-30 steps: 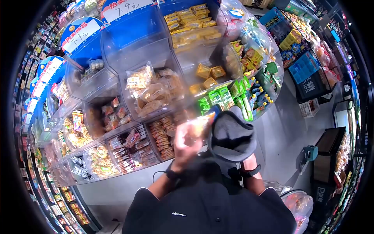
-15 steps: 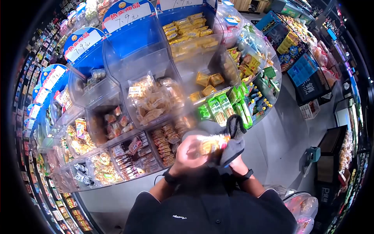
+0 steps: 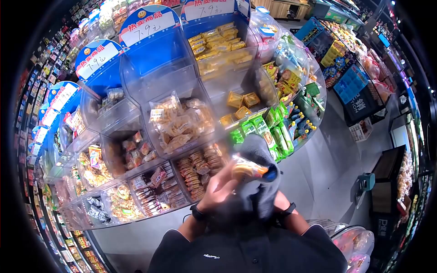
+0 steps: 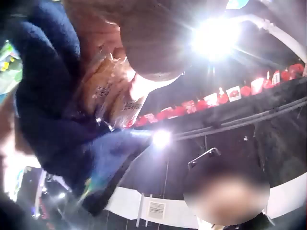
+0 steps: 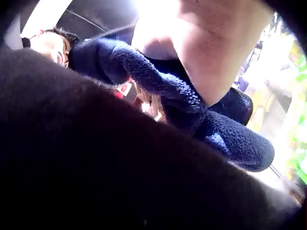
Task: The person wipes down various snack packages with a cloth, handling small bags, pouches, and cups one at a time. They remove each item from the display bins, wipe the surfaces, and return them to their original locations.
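My left hand (image 3: 219, 187) grips a clear-wrapped snack packet (image 3: 245, 168) with yellow and orange on it. In the left wrist view, small dark print shows on the packet (image 4: 115, 93), and dark fleecy cloth (image 4: 48, 129) hangs around it. My right hand (image 3: 281, 200) holds this dark grey-blue cloth (image 3: 255, 148), which lies partly behind and below the packet. Seen from the right wrist, fingers press onto the thick folds of the cloth (image 5: 240, 139). Much of the right hand is hidden by the cloth in the head view.
In front stands a round display of clear plastic bins (image 3: 159, 75) with wrapped snacks and blue price signs (image 3: 148, 22). Green snack packs (image 3: 273, 132) lie just beyond the cloth. Grey floor (image 3: 314, 168) shows at right, with dark display crates (image 3: 353, 102) farther off.
The packet in my left hand has come across to the cloth and lies against it. The cloth, earlier standing with its folds gaping, now sits lower around the packet. The head view has shifted slightly.
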Demonstrator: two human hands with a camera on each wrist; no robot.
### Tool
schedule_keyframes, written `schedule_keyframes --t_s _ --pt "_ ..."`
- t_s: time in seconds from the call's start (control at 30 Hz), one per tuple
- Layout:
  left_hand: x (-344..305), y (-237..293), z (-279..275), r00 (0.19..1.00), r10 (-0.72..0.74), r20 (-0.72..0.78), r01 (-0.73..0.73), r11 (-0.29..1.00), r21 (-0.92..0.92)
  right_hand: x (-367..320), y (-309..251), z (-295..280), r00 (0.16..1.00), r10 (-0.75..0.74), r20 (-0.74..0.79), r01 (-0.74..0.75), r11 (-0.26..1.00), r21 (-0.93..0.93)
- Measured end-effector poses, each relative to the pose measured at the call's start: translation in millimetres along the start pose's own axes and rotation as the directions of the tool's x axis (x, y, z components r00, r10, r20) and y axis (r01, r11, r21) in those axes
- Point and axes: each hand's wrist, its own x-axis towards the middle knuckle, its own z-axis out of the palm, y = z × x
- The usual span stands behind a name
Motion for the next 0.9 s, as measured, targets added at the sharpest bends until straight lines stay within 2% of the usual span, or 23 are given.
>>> schedule_keyframes --t_s 0.03,0.1,0.13,0.17,0.2,0.23,0.27,0.3,0.37,0.4,0.5,0.57,0.6,0.63,0.7,0.77,0.8,0.9 --pt "1 6 5 1.0 -0.011 0.028 0.01 1.0 0.028 6 -25 12 0.999 0.001 0.041 -0.012 0.959 0.283" --pt "2 3 7 1.0 0.0 -0.005 0.0 1.0 -0.002 15 -15 9 0.985 -0.101 0.139 0.08 0.986 0.149" --pt "5 4 7 0.996 0.088 0.0 -0.086 0.974 0.21 15 -21 7 0.99 -0.001 0.139 -0.009 0.997 0.075" --pt "9 8 6 0.985 0.17 0.022 -0.164 0.896 0.412 15 -21 7 0.995 -0.009 0.102 0.0 0.996 0.091" --pt "12 15 12 0.977 0.209 -0.032 -0.158 0.822 0.546 15 -20 8 0.998 -0.017 0.064 0.01 0.994 0.106" --pt "10 3 6 0.958 0.286 -0.029 -0.212 0.769 0.603 17 -27 9 1.0 -0.02 0.014 0.019 0.996 0.093" --pt "8 -2 12 0.957 0.25 -0.146 -0.149 0.858 0.492 16 -20 10 0.997 -0.075 -0.012 0.075 0.997 -0.014" --pt "6 -7 17 0.947 0.198 -0.255 -0.096 0.926 0.364 15 -17 16 0.989 -0.058 -0.135 0.066 0.996 0.056" --pt "5 -17 10 0.96 0.198 -0.2 -0.128 0.94 0.316 12 -27 19 0.956 -0.187 -0.227 0.13 0.961 -0.243" --pt "6 -20 6 0.965 0.2 -0.172 -0.144 0.946 0.291 13 -33 20 0.953 -0.199 -0.229 0.144 0.961 -0.235" --pt "7 -8 6 0.984 0.174 0.044 -0.178 0.975 0.13 15 -41 23 0.937 -0.236 -0.259 0.178 0.957 -0.228" --pt "3 -10 7 0.994 0.036 0.1 -0.044 0.996 0.078 17 -40 24 0.912 -0.274 -0.305 0.201 0.947 -0.252" --pt "5 -10 8 0.996 0.014 0.091 -0.031 0.981 0.191 19 -50 24 0.907 -0.339 -0.25 0.223 0.89 -0.399" --pt "4 -11 8 0.997 -0.008 0.079 -0.016 0.953 0.302 24 -50 30 0.884 -0.35 -0.311 0.169 0.858 -0.485" --pt "3 -17 5 0.997 -0.054 0.059 0.043 0.983 0.179 14 -29 25 0.939 -0.037 -0.341 -0.052 0.968 -0.247" --pt "10 -13 5 0.996 -0.042 0.079 0.034 0.995 0.089 17 -26 20 0.949 -0.233 -0.21 0.066 0.802 -0.593" --pt "11 -12 4 0.993 -0.095 0.076 0.098 0.994 -0.041 15 -21 20 0.939 -0.218 -0.267 0.066 0.875 -0.48" --pt "14 -14 -6 0.994 -0.016 0.106 0.008 0.997 0.082 19 -21 9 0.956 -0.198 -0.217 0.082 0.889 -0.45"
